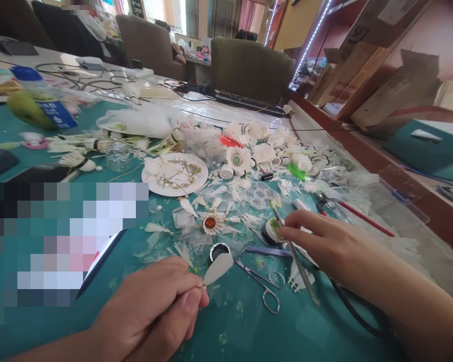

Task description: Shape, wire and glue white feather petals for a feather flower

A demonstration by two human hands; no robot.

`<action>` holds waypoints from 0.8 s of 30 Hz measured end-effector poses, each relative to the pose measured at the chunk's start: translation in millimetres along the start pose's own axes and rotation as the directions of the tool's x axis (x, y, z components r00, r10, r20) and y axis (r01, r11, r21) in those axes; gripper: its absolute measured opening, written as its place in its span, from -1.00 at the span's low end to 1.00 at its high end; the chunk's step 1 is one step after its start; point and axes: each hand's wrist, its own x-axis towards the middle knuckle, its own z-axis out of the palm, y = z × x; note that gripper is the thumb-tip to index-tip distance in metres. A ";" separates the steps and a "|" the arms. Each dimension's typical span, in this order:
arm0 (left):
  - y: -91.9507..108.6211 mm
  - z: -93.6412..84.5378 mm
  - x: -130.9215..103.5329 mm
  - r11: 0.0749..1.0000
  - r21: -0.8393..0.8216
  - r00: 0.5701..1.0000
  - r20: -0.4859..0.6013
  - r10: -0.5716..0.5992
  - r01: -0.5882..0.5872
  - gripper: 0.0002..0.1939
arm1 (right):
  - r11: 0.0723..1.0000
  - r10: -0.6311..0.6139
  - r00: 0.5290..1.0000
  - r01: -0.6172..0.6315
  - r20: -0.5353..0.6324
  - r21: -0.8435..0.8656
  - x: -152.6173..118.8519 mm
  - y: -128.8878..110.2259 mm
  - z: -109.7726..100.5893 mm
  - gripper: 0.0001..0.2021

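My left hand (pixel 158 301) is closed, pinching a white petal-shaped feather piece (pixel 219 269) by its narrow end, with the broad end pointing up and right. My right hand (pixel 324 236) holds a slim stick-like tool (pixel 300 271) between its fingers. Green colour marks the tool's upper end; whether it is a brush or a spatula I cannot tell. Right by those fingertips stands a small jar of green paste (pixel 271 232). A dark-lined round cap (pixel 219 251) lies just beyond the feather piece. Between my hands rest small scissors (pixel 262 281) with metal loops.
A white plate (pixel 196 188) holds gold wire pieces. Behind it are heaped white feather flowers (pixel 237 158). Red-handled pliers (pixel 362 218) lie at the right. An amber-centred feather ornament (pixel 210 223) sits mid-table. A keyboard (pixel 249 103) and chairs are farther back; people sit in the background.
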 end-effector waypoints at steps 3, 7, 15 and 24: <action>-3.6 -3.1 0.4 0.999 0.047 0.997 0.074 0.003 -0.007 -0.68 | 1.000 0.002 1.000 -0.002 -0.016 -0.023 0.9 -0.2 0.5 -0.60; 0.5 -3.2 -0.4 0.995 0.087 0.998 0.050 -0.043 0.039 -0.61 | 0.999 0.019 0.999 -0.021 -0.037 -0.050 -1.0 0.4 1.9 -0.60; 18.9 1.2 12.8 0.956 -0.043 0.955 0.071 -0.288 0.292 -0.60 | 0.998 0.064 0.894 -0.069 -0.443 0.005 -1.1 2.5 -9.2 -0.72; 31.8 21.2 39.9 0.724 -0.319 0.764 0.477 -0.434 0.611 -0.66 | 0.899 0.274 0.657 0.084 -0.702 0.429 -0.9 -27.7 -12.8 -0.69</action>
